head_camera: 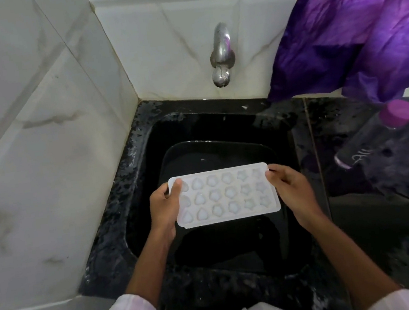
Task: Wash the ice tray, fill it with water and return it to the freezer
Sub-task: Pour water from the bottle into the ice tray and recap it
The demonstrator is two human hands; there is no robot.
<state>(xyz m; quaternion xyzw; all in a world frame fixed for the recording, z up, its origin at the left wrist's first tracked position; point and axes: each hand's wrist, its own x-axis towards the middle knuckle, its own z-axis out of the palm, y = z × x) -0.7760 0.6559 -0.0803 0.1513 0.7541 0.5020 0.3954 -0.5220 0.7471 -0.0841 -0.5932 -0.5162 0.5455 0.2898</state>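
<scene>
A white plastic ice tray [223,196] with several heart, flower and star shaped cells is held level over the black sink [142,147]. My left hand [165,207] grips its left end, thumb lying across the top corner. My right hand [288,188] grips its right end. The cells face up and look pale and whitish; I cannot tell whether they hold water. A steel tap [221,54] juts from the tiled back wall above the sink, with no water running.
A dark rectangular tub [171,154] sits inside the sink below the tray. On the wet black counter [363,211] to the right lies a dark bottle [369,139] with a purple cap. A purple cloth [358,22] hangs at upper right. White marble tiles cover the left wall.
</scene>
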